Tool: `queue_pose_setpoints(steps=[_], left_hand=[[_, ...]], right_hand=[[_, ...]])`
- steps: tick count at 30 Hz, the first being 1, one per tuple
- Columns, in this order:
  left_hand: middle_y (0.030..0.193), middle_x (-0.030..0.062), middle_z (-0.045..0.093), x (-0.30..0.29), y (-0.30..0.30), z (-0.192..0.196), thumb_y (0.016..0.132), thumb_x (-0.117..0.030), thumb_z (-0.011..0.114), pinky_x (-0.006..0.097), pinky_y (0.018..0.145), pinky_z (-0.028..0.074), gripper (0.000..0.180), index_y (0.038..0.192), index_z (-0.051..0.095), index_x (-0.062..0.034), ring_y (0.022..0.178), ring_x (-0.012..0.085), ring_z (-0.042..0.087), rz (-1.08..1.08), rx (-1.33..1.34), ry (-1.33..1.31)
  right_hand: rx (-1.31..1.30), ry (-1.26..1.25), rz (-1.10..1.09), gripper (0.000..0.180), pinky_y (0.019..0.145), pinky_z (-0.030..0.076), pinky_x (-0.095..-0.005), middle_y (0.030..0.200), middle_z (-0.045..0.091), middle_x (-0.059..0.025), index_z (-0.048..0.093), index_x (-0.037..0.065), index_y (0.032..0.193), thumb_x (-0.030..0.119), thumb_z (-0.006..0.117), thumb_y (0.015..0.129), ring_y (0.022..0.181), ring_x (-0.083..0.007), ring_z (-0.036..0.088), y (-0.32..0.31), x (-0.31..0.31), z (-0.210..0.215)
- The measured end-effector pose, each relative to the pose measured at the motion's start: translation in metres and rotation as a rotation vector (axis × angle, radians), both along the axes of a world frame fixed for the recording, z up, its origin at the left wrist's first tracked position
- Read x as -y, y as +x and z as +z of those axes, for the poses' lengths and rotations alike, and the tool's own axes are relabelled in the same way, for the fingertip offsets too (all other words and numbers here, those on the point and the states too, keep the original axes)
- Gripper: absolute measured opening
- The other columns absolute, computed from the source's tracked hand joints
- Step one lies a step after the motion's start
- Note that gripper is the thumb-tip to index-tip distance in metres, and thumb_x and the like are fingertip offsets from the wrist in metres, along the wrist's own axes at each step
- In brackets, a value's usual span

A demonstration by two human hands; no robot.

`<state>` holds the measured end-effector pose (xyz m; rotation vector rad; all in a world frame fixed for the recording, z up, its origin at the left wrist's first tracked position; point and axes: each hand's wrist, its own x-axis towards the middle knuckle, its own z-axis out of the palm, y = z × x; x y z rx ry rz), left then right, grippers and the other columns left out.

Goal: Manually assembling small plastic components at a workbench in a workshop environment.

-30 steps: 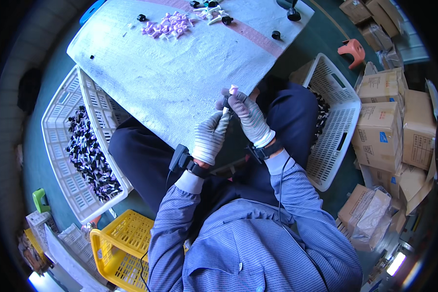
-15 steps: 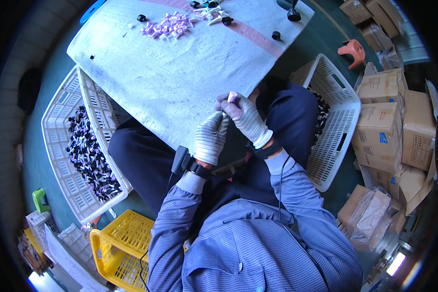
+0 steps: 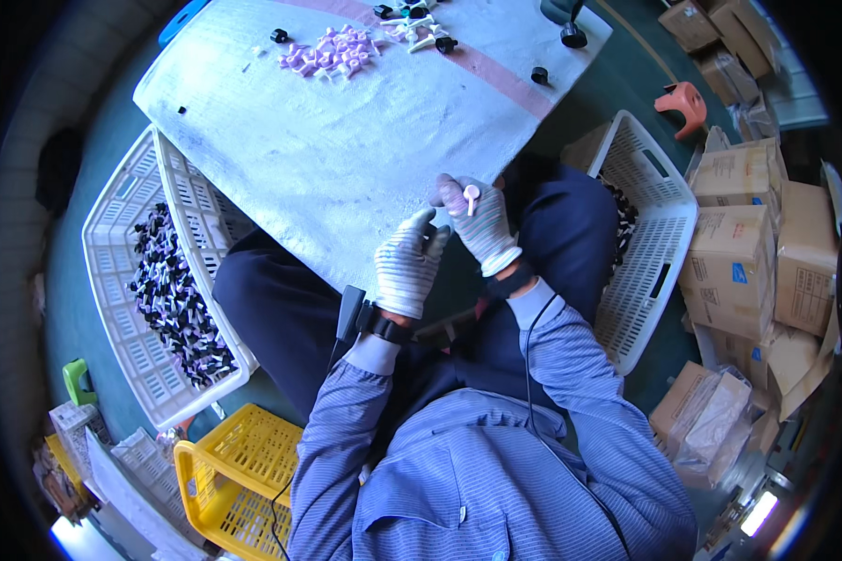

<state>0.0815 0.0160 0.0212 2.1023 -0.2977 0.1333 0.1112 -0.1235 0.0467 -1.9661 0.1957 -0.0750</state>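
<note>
Both my hands wear pale striped gloves with grey fingertips, above my lap by the table's near edge. My right hand (image 3: 480, 222) is closed on a small pale pink plastic piece (image 3: 471, 194), whose round end and short stem show at the fingers. Just left of it, my left hand (image 3: 407, 262) has thumb and fingers apart, and I see nothing between them. A pile of similar pink plastic pieces (image 3: 332, 53) lies at the far side of the white-covered table (image 3: 290, 159). Beside the pile are white stemmed pieces (image 3: 423, 40) and black caps (image 3: 446, 45).
On my left stands a white basket (image 3: 112, 309) with many black and pink pieces (image 3: 173, 290). Another white basket (image 3: 660, 234) with black pieces is on my right, before stacked cartons (image 3: 730, 266). A yellow basket (image 3: 253, 449) sits at lower left, an orange stool (image 3: 685, 105) at far right.
My hands have moved apart, and the left thumb and fingers have spread. The pink piece has turned in my right hand, so its round end and stem show. The view has shifted slightly.
</note>
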Motion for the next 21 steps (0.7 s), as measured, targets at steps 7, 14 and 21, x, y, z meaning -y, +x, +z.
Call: queue_pose_setpoints(steps=[7,14,21], left_hand=[[0.092,0.0158,0.070,-0.019,0.015,-0.010,0.089,-0.019,0.070,0.035,0.070,0.054,0.029,0.112,0.066,-0.0023,0.075,0.0264,0.068,0.131,-0.091,-0.140],[0.098,0.0144,0.072,-0.032,0.010,-0.014,0.093,-0.015,0.065,0.032,0.080,0.053,0.026,0.116,0.066,-0.0009,0.087,0.0183,0.068,0.177,-0.025,-0.092],[0.091,0.0092,0.070,-0.019,0.015,-0.028,0.096,-0.016,0.063,0.029,0.074,0.053,0.027,0.117,0.065,-0.0003,0.079,0.0136,0.064,0.127,-0.057,-0.118]], right_hand=[[0.391,-0.123,0.129,0.032,0.066,0.050,-0.0322,0.071,0.068,-0.0086,0.066,0.000,0.078,0.025,0.059,0.096,0.069,-0.0193,0.066,0.029,0.005,0.050],[0.381,-0.241,0.051,0.015,0.073,0.047,-0.0455,0.070,0.063,-0.0071,0.060,0.010,0.069,0.019,0.057,0.081,0.068,-0.0311,0.062,0.035,0.003,-0.014],[0.519,-0.487,0.135,0.015,0.067,0.046,-0.0434,0.068,0.061,-0.0082,0.056,0.011,0.067,0.015,0.054,0.081,0.068,-0.0316,0.060,0.042,0.027,-0.036]])
